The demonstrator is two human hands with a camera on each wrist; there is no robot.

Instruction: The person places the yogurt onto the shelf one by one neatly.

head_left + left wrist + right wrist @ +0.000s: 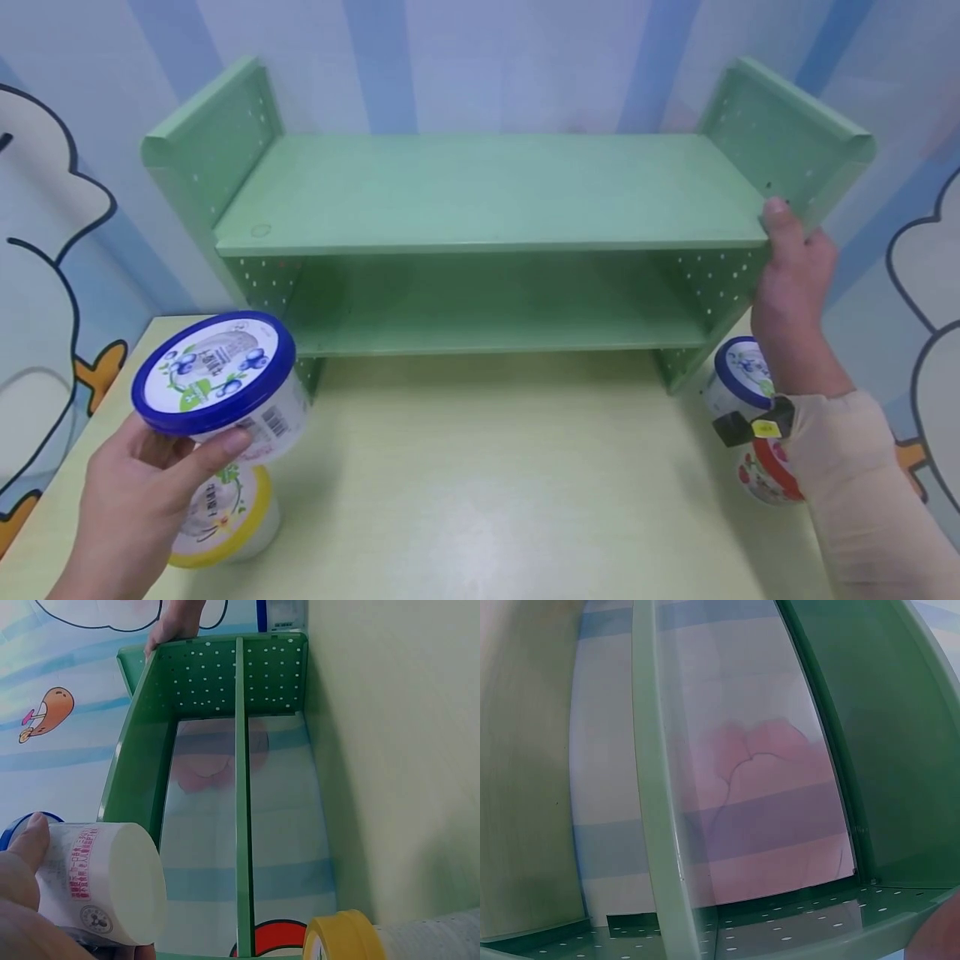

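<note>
My left hand [142,487] holds a white tub [217,371] with a blue lid printed with blueberries, thumb against its side. The tub is tilted and raised left of a green two-tier shelf rack [487,196]; its plain white bottom shows in the left wrist view. A yellow-lidded tub [240,533] is on the table beneath it, partly hidden by the hand. My right hand [795,287] grips the front right corner of the rack, its thumb at the upper board's end. In the right wrist view, the rack's boards and perforated side panel [780,934] fill the frame.
Right of the rack are another blue-lidded tub [742,375] and a red-lidded tub [772,471], both partly behind my right arm. The rack stands on a pale wood table [495,467] against a blue-striped wall [517,67] with cartoon drawings.
</note>
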